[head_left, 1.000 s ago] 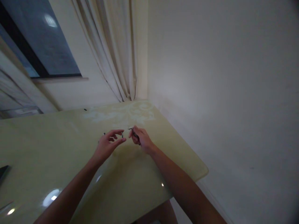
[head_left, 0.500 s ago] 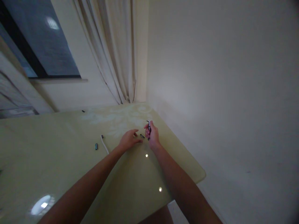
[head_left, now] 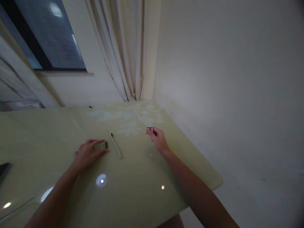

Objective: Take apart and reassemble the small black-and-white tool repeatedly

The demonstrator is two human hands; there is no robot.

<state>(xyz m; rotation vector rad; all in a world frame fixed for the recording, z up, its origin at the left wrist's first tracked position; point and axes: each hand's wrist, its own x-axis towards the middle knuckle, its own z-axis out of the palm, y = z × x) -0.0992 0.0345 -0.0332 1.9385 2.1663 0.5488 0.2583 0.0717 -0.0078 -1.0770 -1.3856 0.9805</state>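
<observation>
My left hand is on the left of the table, with thumb and forefinger apart on either side of a small dark green cylinder that looks like a battery. I cannot tell whether the fingertips touch it. Just right of it lies a toothbrush-like white stick with a dark tip. My right hand is closed above the table's right part, round a small dark-and-silver object. Only that object's end shows past the fingertips, and its kind is unclear.
The pale green table has a glossy top with light reflections. A small black piece lies at its far edge. At the left are a dark flat object and a thin cord. A wall borders the right side; curtains hang behind.
My left hand has moved left, from beside my right hand to the green cylinder. The small dark piece between the hands no longer shows. The object in my right hand is tilted differently.
</observation>
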